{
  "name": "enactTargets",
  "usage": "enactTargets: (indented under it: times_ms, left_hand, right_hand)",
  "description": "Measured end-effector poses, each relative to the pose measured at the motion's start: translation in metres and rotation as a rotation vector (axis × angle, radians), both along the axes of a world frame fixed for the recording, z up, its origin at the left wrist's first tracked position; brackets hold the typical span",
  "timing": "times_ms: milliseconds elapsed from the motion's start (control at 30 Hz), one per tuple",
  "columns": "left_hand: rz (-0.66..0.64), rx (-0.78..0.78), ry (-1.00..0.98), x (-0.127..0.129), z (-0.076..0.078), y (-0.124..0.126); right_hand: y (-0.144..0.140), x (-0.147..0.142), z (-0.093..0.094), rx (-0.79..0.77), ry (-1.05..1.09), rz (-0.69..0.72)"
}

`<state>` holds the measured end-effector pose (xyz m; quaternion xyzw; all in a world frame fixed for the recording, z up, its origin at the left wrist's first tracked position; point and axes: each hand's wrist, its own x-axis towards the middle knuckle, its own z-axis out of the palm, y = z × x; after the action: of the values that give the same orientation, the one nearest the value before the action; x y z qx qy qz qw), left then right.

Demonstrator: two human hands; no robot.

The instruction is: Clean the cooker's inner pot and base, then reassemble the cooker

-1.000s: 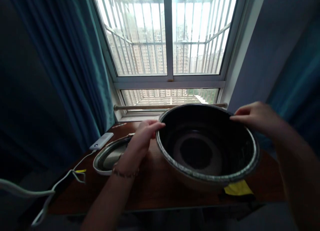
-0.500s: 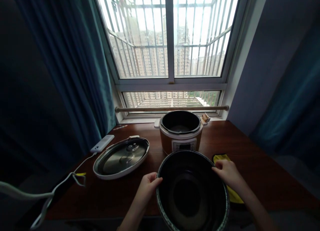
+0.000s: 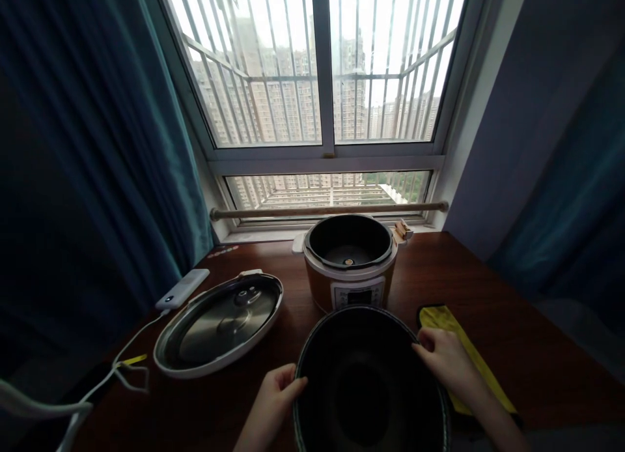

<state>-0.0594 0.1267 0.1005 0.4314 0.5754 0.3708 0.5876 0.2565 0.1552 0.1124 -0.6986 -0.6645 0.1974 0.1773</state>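
Fingers (image 3: 293, 383) of the left hand (image 3: 273, 400) curl over the left rim of a dark inner pot (image 3: 366, 380), thumb outside, closed on the edge. The right hand (image 3: 442, 361) grips the opposite rim the same way, its fingers hooked over the right edge. The pot sits low at the near edge of the view, mouth open toward the camera, in front of the cooker.

A large barred window (image 3: 322, 68) fills the upper middle, with tower blocks beyond it. Teal curtains (image 3: 97, 146) hang on both sides. Below runs a dark wooden table (image 3: 512, 296), reaching from the sill to the near edge.

On the table, an orange electric cooker body (image 3: 349, 269) stands just behind the pot, empty and open at the top, its control panel facing the person. To the left lies the cooker's lid (image 3: 219, 325), underside up. A yellow cloth (image 3: 459, 344) lies flat to the right, partly under the right wrist. A white power bank (image 3: 181, 289) rests near the left curtain, and a white cable (image 3: 88, 400) trails from it off the near left corner.
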Motion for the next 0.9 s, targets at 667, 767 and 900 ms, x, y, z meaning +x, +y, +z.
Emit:
enactTargets:
  times_ms: [667, 767, 900]
  left_hand:
    - [-0.324, 0.101, 0.465, -0.021, 0.035, 0.019]
    - [-0.234, -0.088, 0.308, -0.014, 0.013, -0.001]
    - [-0.137, -0.232, 0.144, -0.010, -0.004, -0.013]
  right_hand:
    - [-0.002, 0.060, 0.009, -0.271, 0.422, 0.039]
    - [-0.015, 0.083, -0.039, -0.076, 0.244, -0.193]
    - [-0.022, 0.091, -0.102, 0.091, 0.003, -0.272]
